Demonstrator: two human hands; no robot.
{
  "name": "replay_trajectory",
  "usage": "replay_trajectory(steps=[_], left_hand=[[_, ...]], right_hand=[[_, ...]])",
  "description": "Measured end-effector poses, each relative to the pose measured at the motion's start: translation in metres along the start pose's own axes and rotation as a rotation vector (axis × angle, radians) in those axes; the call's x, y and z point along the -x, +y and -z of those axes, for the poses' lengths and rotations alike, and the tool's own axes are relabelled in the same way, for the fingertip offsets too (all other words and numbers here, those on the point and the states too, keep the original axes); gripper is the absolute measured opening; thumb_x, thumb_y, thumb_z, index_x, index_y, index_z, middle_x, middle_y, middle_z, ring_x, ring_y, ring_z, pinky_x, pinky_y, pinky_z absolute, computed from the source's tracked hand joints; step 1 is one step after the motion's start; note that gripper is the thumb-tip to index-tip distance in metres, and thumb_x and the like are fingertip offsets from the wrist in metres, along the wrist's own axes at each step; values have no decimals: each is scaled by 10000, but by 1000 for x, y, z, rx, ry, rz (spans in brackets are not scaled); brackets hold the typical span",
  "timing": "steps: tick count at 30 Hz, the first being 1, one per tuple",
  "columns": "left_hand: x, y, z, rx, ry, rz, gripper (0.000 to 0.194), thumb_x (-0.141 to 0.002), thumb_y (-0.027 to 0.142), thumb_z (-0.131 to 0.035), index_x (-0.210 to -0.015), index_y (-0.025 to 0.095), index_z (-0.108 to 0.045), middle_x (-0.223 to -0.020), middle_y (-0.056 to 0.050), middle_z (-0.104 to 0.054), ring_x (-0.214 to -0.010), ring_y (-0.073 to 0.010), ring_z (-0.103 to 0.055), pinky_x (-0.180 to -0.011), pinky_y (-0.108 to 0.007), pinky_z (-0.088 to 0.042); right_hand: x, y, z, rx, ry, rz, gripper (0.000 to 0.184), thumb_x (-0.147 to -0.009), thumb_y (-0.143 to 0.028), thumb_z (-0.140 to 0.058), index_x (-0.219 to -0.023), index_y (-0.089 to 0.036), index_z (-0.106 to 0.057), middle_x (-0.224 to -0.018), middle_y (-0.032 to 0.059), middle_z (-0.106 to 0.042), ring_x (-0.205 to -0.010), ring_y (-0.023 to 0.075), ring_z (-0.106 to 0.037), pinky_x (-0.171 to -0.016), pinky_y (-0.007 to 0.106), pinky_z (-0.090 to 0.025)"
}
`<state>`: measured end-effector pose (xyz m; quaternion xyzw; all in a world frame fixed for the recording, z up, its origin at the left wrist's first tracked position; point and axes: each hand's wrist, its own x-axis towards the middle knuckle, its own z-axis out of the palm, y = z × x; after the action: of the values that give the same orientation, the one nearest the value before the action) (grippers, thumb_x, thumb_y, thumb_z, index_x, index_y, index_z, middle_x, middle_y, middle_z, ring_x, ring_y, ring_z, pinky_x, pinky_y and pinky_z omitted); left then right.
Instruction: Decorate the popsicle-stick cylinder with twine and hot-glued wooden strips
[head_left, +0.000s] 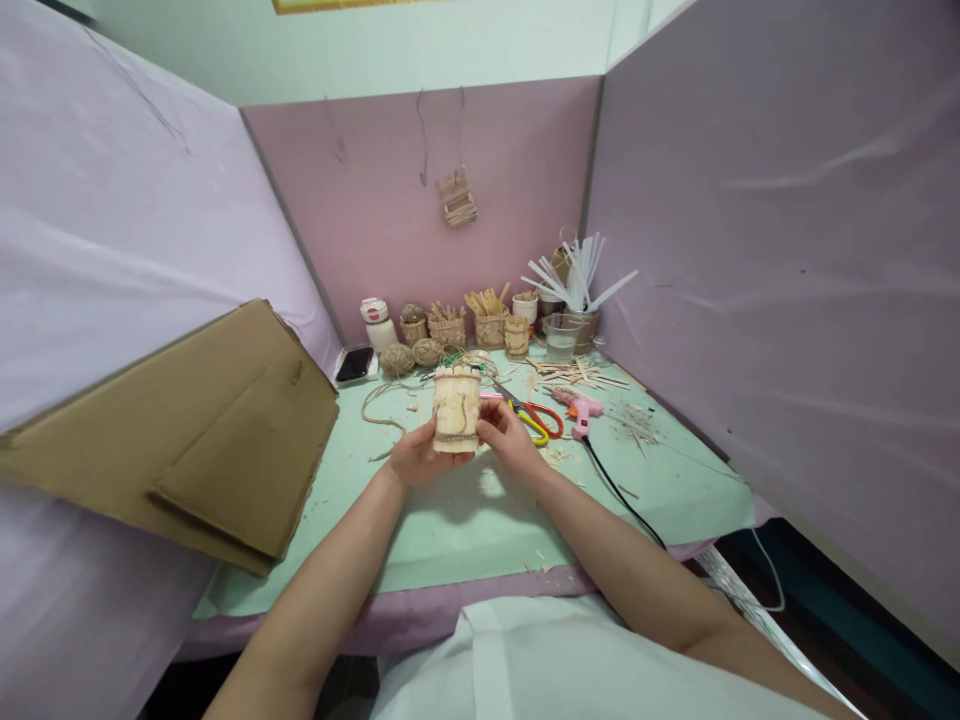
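A small round wooden cup (456,408), built of pale sticks with twine bands near its top and base, is held upright over the table. My left hand (422,458) is closed round its lower left side and underside. At its right side, my right hand (510,436) grips the lower edge with thumb and fingers. Just behind my right hand lie scissors with red and yellow handles (546,420). To the right of them rests a pink glue gun (581,408) with a black cord.
Along the back stand a white bottle (381,325), stick-filled baskets (491,328), a clear cup (560,340) and a pot of white glue sticks (585,325). Twine balls (397,360) and a phone (355,365) sit at back left. Cardboard (225,440) leans on the left; loose sticks (577,374) lie right.
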<state>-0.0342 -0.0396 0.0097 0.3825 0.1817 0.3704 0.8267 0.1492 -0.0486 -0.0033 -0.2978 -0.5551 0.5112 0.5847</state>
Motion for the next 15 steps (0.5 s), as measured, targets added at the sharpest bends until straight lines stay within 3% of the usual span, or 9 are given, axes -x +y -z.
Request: replay_trajectory(steps=[4,7,10,15], left_hand=[[-2,-1,-2,-14,5,-26,487,-758,441,-748,-1172,194,-673,-1137,-100,-726,-1022,-249,-664,-917,-382,-462],[-8,-3,-6,-23,95,-107,460,-784,401,-749,-1190,209,-651,-1154,-76,-723,-1025,-229,-670,-926,-366,-470],[-14,-4,-9,-34,221,-211,448,-745,290,-804,-1148,212,-624,-1088,-40,-728,-949,-181,-685,-877,-320,-491],[-18,-5,-13,-67,310,-255,561,-666,202,-854,-1155,217,-582,-1065,-38,-726,-934,-178,-700,-852,-315,-516]], right_hand=[[-3,5,1,-75,-27,-49,529,-683,-615,-758,-978,-226,-553,-894,19,-589,-801,174,-576,-679,306,-509],[-4,5,3,-65,51,-54,506,-712,-633,-714,-981,-235,-554,-930,26,-589,-814,176,-576,-679,309,-503],[-3,2,2,73,176,1,470,-713,-593,-721,-978,-241,-559,-996,36,-590,-900,192,-572,-745,330,-515],[2,-5,2,297,226,72,408,-739,-505,-714,-1006,-250,-541,-1070,43,-565,-942,196,-550,-792,343,-512]])
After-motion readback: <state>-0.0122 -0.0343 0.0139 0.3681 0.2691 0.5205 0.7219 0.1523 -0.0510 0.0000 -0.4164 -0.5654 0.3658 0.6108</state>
